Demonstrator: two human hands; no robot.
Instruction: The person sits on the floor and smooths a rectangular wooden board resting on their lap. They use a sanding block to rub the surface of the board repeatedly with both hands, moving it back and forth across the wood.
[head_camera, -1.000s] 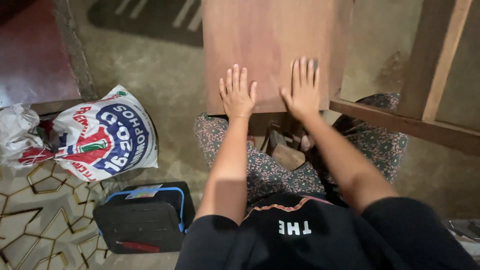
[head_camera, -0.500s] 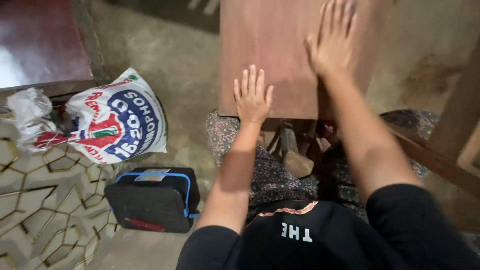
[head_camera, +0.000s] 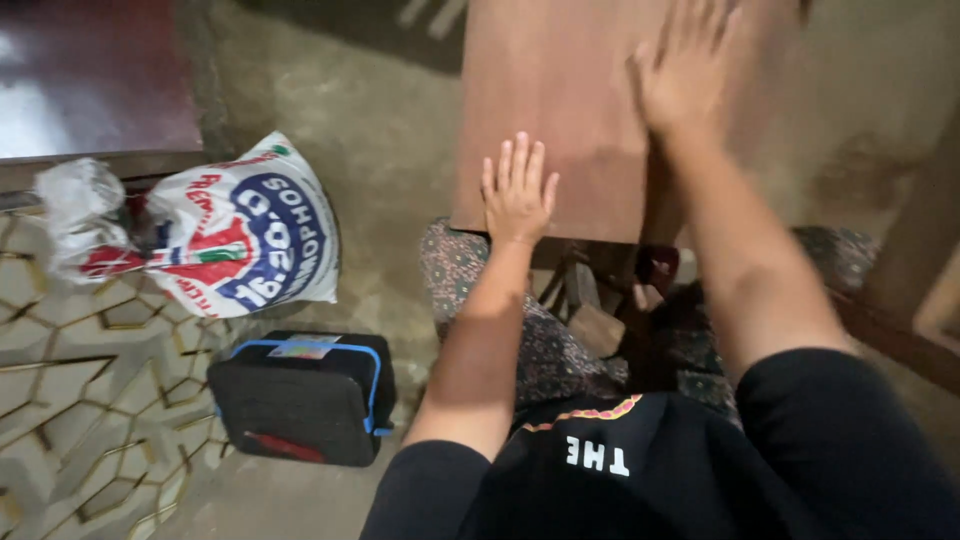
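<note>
A brown wooden board (head_camera: 560, 90) lies flat in front of me, over my knees. My left hand (head_camera: 517, 192) rests palm down on its near edge, fingers spread and holding nothing. Farther up the board, my right hand (head_camera: 685, 75) presses flat on the surface, also with fingers apart; it is blurred. Beneath the board a small wooden block (head_camera: 597, 328) shows between my patterned trouser legs (head_camera: 545, 350).
A tied printed plastic sack (head_camera: 235, 235) lies on the concrete floor to the left. A black case with blue trim (head_camera: 305, 395) sits nearer me. A dark wooden table (head_camera: 90, 90) stands at upper left, a wooden frame (head_camera: 915, 260) at right, patterned tiles (head_camera: 70, 400) at lower left.
My right hand has slid away from me up the board. The left hand has stayed at the near edge. The view has shifted, so the board sits higher and more to the right.
</note>
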